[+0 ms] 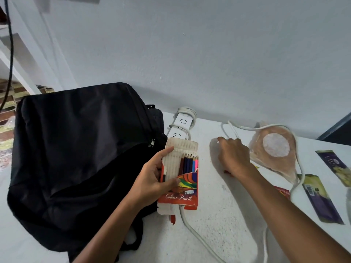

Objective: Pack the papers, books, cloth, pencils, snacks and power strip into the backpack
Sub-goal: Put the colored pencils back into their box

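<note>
A black backpack [79,149] lies on the white table at the left. My left hand [153,179] grips an open box of colour pencils [180,175] just right of the backpack, with several pencils showing in the box. A white power strip [181,126] lies behind the box, and its white cable [193,230] runs toward me. My right hand [234,154] rests palm down on the table to the right of the box, fingers curled near the cable; what is under it is hidden. A clear bag of round snacks [275,149] lies right of that hand.
Purple and yellow snack packets [321,198] lie flat at the right, another [336,166] farther right, and a red packet [283,190] beside my right forearm. The white table [224,215] meets a pale wall behind. A dark object stands at the far right edge.
</note>
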The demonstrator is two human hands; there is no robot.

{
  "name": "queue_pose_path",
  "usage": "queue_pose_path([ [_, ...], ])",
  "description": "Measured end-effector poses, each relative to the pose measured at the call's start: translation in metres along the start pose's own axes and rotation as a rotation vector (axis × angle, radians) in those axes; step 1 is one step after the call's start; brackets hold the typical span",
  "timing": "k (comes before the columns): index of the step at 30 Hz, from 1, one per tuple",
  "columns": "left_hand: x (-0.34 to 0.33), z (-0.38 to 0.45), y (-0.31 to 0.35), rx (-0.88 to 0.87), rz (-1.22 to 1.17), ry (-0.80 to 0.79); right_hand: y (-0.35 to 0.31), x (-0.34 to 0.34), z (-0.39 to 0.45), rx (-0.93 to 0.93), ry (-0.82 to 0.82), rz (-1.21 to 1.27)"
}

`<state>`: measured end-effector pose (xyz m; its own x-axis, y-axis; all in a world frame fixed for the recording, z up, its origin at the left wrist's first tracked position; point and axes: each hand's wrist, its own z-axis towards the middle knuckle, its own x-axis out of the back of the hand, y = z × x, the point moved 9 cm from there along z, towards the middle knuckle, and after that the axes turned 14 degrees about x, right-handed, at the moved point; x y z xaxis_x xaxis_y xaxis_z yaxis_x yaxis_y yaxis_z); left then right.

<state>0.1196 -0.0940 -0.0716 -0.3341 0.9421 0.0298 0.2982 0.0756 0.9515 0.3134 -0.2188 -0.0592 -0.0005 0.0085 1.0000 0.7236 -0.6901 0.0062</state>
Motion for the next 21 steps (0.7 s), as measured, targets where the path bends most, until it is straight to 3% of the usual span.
queue_pose_path([
  [6,0.000,0.000,0.000,-0.001,-0.004,0.000,-0.001,0.008,-0.001,0.039,0.186,0.038],
  [12,0.001,0.000,0.001,-0.013,-0.005,-0.001,-0.038,0.051,-0.013,0.306,0.514,0.491],
  [17,0.001,0.000,0.002,-0.027,0.014,0.009,-0.098,0.070,-0.029,0.618,0.258,0.709],
  [21,0.001,0.000,0.003,-0.045,0.020,0.001,-0.120,0.069,-0.039,0.791,0.256,0.357],
])
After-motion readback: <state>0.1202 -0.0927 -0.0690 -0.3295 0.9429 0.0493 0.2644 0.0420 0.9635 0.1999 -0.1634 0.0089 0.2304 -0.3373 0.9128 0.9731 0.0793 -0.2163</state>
